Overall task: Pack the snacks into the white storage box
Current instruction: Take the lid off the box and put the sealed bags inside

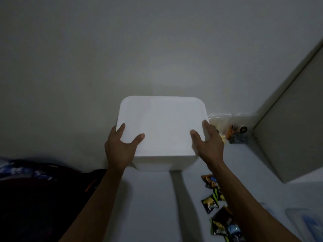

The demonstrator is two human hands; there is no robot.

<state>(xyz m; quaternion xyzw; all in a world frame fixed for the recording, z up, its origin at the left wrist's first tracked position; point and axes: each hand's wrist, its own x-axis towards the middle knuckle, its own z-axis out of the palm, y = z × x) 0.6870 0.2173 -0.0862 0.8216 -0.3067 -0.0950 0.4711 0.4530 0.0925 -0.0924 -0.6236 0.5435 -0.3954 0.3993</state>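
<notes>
The white storage box (162,123) stands at the middle of the white surface against the wall, with its lid closed. My left hand (120,147) holds its near left corner, thumb on top of the lid and fingers down the side. My right hand (208,138) holds the near right corner the same way. Several small dark snack packets (210,203) lie on the surface at the lower right, partly hidden under my right forearm.
A clear plastic bag (234,130) with small orange and dark items lies behind the box on the right. A tall grey cabinet (288,137) stands at the far right. Dark cloth (35,198) covers the lower left. A translucent tray (304,222) sits at the bottom right.
</notes>
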